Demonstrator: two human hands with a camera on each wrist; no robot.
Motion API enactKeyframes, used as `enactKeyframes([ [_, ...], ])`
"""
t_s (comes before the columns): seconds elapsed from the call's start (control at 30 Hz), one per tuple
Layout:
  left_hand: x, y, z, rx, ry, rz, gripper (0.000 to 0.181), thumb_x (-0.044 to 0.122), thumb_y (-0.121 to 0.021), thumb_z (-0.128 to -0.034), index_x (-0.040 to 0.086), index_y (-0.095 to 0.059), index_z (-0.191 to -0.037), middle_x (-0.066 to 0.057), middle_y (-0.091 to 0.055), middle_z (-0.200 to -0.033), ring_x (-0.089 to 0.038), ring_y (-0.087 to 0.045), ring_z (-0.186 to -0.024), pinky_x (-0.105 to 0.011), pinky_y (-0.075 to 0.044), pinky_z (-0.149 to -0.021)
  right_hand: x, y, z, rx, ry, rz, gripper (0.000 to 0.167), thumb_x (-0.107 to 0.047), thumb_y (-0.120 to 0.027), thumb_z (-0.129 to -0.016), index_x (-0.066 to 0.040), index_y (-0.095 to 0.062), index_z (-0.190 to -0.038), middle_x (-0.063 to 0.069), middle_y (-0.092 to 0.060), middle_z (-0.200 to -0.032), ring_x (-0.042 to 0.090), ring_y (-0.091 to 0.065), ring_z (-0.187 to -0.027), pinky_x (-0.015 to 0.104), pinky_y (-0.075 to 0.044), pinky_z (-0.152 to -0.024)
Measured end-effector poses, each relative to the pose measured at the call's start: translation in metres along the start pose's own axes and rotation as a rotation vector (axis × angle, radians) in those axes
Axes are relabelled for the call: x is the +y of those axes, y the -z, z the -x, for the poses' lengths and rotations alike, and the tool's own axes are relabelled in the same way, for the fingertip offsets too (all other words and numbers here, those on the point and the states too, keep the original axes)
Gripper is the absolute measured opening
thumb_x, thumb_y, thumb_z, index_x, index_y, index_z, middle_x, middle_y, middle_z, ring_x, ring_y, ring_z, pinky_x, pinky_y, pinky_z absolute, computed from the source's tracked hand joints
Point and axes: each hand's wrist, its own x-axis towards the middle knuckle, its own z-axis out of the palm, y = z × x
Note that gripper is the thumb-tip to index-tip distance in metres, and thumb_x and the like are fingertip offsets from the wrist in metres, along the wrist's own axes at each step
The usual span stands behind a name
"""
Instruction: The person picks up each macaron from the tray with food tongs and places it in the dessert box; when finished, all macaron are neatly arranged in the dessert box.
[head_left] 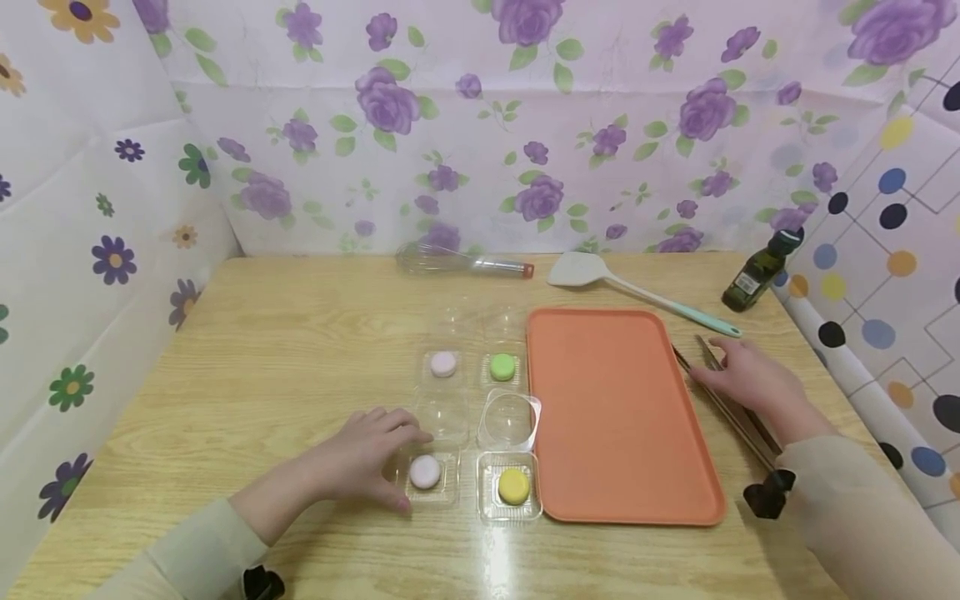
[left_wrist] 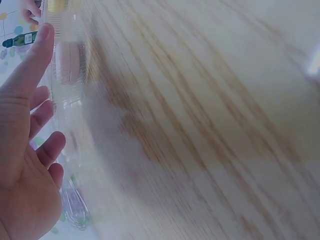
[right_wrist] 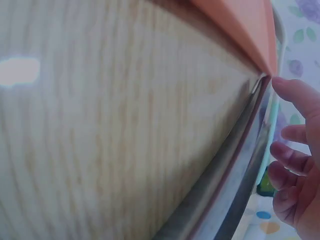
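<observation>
My left hand point(head_left: 363, 457) is at the left side of a clear plastic box point(head_left: 444, 493) with a pale pink macaron point(head_left: 425, 472) in it. Its thumb and fingers are spread around that side; whether they touch the box I cannot tell. In the left wrist view the thumb point(left_wrist: 35, 60) stretches toward the pink macaron point(left_wrist: 68, 62). Over metal tongs point(head_left: 731, 412), right of the orange tray, is my right hand point(head_left: 757, 383). The right wrist view shows its fingers loosely bent beside the tongs point(right_wrist: 220, 185), not wrapped around them.
Next to the orange tray point(head_left: 615, 417) stand more open clear boxes, holding a yellow macaron point(head_left: 513, 486), a green macaron point(head_left: 502, 367) and another pink macaron point(head_left: 443, 363). Behind lie a whisk point(head_left: 465, 262) and a spatula point(head_left: 637, 289). A dark bottle point(head_left: 761, 271) stands at the back right.
</observation>
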Motion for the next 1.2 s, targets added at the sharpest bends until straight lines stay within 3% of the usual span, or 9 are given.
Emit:
enactKeyframes([
  [0.33, 0.0, 0.002, 0.0, 0.023, 0.005, -0.025, 0.086, 0.059, -0.077, -0.0576, 0.017, -0.053, -0.129, 0.004, -0.052, -0.124, -0.016, -0.044, -0.104, -0.04, -0.035, -0.088, -0.034, 0.006, 0.002, 0.086, 0.099, -0.013, 0.074, -0.05, -0.058, -0.087, 0.005, -0.043, -0.134, 0.023, -0.058, -0.105, 0.035, -0.057, -0.092, 0.053, -0.046, -0.074],
  [0.6, 0.0, 0.011, -0.009, 0.063, -0.007, -0.051, 0.088, 0.056, -0.078, -0.0587, 0.014, -0.051, -0.131, -0.003, -0.052, -0.128, -0.022, -0.046, -0.109, -0.045, -0.035, -0.092, -0.065, -0.003, 0.003, 0.095, 0.199, -0.032, 0.064, -0.043, -0.064, -0.086, 0.0, -0.049, -0.131, 0.014, -0.056, -0.098, 0.024, -0.053, -0.077, 0.04, -0.046, -0.062],
  [0.83, 0.001, 0.019, -0.029, 0.056, 0.003, -0.053, 0.089, 0.055, -0.075, -0.0649, 0.013, -0.046, -0.137, -0.005, -0.048, -0.136, -0.026, -0.044, -0.118, -0.05, -0.032, -0.099, -0.088, -0.015, 0.003, 0.087, 0.305, -0.068, 0.06, -0.038, -0.068, -0.084, -0.004, -0.052, -0.13, 0.008, -0.056, -0.094, 0.021, -0.05, -0.075, 0.034, -0.041, -0.062],
  [1.07, 0.004, 0.023, -0.052, 0.032, 0.023, -0.037, 0.086, 0.051, -0.073, -0.073, 0.015, -0.039, -0.143, -0.009, -0.039, -0.144, -0.035, -0.033, -0.131, -0.057, -0.019, -0.107, -0.112, -0.024, 0.004, 0.055, 0.423, -0.124, 0.061, -0.036, -0.07, -0.083, -0.003, -0.051, -0.13, 0.005, -0.056, -0.094, 0.018, -0.048, -0.075, 0.032, -0.039, -0.063],
  [1.2, 0.006, 0.024, -0.066, 0.031, 0.027, -0.036, 0.084, 0.05, -0.072, -0.0749, 0.015, -0.037, -0.143, -0.008, -0.04, -0.144, -0.032, -0.032, -0.132, -0.058, -0.018, -0.107, -0.123, -0.03, 0.002, 0.058, 0.492, -0.128, 0.061, -0.035, -0.071, -0.081, -0.002, -0.053, -0.128, 0.003, -0.058, -0.091, 0.017, -0.048, -0.075, 0.032, -0.039, -0.065],
])
